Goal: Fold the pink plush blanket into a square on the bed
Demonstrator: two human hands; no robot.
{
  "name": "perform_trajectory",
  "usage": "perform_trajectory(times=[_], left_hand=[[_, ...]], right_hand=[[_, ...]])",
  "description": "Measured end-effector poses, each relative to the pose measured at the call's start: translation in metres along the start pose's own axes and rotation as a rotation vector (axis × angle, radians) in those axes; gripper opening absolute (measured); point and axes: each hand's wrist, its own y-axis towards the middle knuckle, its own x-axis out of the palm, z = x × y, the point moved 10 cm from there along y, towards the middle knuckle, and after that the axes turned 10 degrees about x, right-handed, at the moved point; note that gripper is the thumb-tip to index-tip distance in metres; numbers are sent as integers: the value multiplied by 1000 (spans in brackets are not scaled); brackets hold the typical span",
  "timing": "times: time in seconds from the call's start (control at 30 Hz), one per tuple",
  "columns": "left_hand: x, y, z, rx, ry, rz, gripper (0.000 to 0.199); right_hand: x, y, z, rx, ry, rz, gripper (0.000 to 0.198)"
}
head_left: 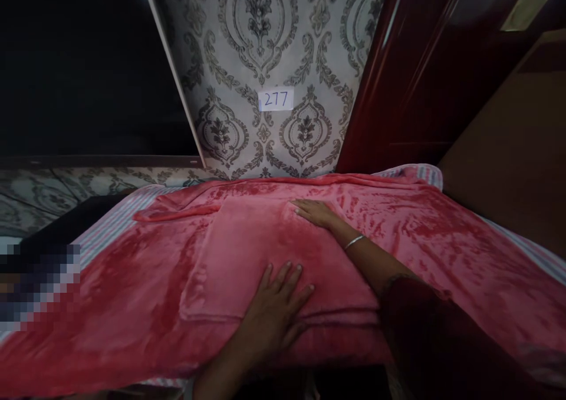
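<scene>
A pink plush cloth (247, 241), folded into a thick rectangle, lies on a larger red-pink plush blanket (132, 288). Near the front edge of the folded cloth, my left hand (276, 306) rests flat with its fingers spread. My right hand (315, 212) reaches further in and lies on the cloth's far right part, fingers stretched out toward the left. Neither hand grips anything. Layered folds show along the cloth's front edge.
Under the blanket, a striped sheet (112, 223) shows at the sides. Behind stands a patterned wall with a paper label (276, 99) reading 277. A dark screen (88, 70) is at left, a dark red door (411, 64) at right, beside a brown panel (513, 135).
</scene>
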Motion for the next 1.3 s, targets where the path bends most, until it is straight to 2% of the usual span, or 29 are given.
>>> perform_trajectory(times=[0.1,0.17,0.3,0.43,0.53,0.6,0.63,0.73,0.83,0.93,1.03,1.13,1.3], left_hand=[[-3,1,0,-9,-14,-15,70],[-5,2,0,-16,-24,-17,70],[-6,-2,0,-21,-57,-14,68],[-20,2,-4,-30,-150,-13,59],[-45,34,-12,-55,-262,-2,38],[-60,71,-16,-45,-299,12,40],[-63,92,-18,-32,-270,-3,41],[-51,139,-38,-108,-156,-42,50],[-21,155,-51,-133,-64,-76,56],[-2,148,-58,-153,-26,-60,56],[-2,130,-76,-254,3,-82,59],[-18,96,-109,-409,56,-121,66],[-59,17,-174,-711,161,-160,66]], right_hand=[[1,0,3,14,46,26,63],[-1,1,8,78,111,52,64],[-25,-8,26,244,390,246,64],[-45,-32,40,298,541,426,68],[-48,-58,54,332,924,624,71],[-37,-73,58,344,1187,715,71],[-29,-79,56,351,1250,737,71],[-11,-95,49,371,1275,786,72],[-4,-103,42,354,1197,796,74],[-3,-103,37,337,1103,765,77],[-3,-103,38,364,1125,754,75],[0,-106,40,398,1177,765,71],[1,-100,50,448,1211,771,64]])
